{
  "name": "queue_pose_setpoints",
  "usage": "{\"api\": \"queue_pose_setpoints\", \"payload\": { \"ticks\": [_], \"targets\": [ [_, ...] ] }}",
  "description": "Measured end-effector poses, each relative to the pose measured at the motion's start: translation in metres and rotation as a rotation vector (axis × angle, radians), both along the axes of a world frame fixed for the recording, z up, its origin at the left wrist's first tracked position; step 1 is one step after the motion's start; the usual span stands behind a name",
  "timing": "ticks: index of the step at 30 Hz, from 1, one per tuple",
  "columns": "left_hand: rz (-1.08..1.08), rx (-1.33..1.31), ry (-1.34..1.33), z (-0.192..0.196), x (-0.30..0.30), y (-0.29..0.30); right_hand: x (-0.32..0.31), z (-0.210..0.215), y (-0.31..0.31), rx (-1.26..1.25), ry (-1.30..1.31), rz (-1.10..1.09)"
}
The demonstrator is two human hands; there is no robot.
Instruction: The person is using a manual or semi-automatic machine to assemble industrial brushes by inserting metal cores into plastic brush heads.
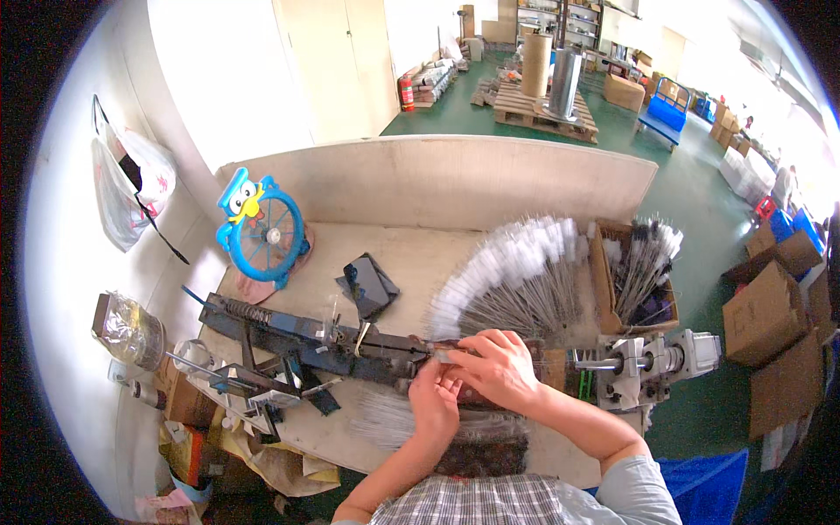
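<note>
My left hand [435,401] and my right hand [499,367] meet at the middle of a long dark metal bench machine [289,332]. The fingers of both are pinched close together, and whatever lies between them is too small and covered to make out. Just beyond my right hand, a fan of wire-handled brushes [516,280] with white bristle tips covers the tabletop. A bunch of thin pale wires [385,418] lies beside my left wrist, partly under my forearm. Right of my right hand stands a metal clamp-and-shaft unit [626,367] with a motor-like housing.
A cardboard box [604,280] of wire brushes stands at the right. A dark phone-like slab [371,284] and a blue cartoon-duck fan [267,232] sit farther back. A low board [437,179] walls the table's far edge. Cartons [766,306] stand on the floor at right.
</note>
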State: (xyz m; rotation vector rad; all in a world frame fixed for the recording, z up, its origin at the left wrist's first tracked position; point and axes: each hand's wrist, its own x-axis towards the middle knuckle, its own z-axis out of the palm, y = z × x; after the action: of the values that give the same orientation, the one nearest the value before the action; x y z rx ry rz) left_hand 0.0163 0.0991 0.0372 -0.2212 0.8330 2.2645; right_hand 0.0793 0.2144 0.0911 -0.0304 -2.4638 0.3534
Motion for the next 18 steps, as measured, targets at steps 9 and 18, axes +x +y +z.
{"api": "queue_pose_setpoints", "payload": {
  "ticks": [9, 18],
  "targets": [
    [-0.002, -0.103, 0.117, -0.001, 0.003, 0.002, 0.005, -0.004, 0.004, -0.022, -0.017, 0.01],
    [-0.026, -0.068, -0.021, 0.014, 0.001, -0.009, 0.021, 0.0, 0.012, 0.094, -0.255, -0.054]
  ]
}}
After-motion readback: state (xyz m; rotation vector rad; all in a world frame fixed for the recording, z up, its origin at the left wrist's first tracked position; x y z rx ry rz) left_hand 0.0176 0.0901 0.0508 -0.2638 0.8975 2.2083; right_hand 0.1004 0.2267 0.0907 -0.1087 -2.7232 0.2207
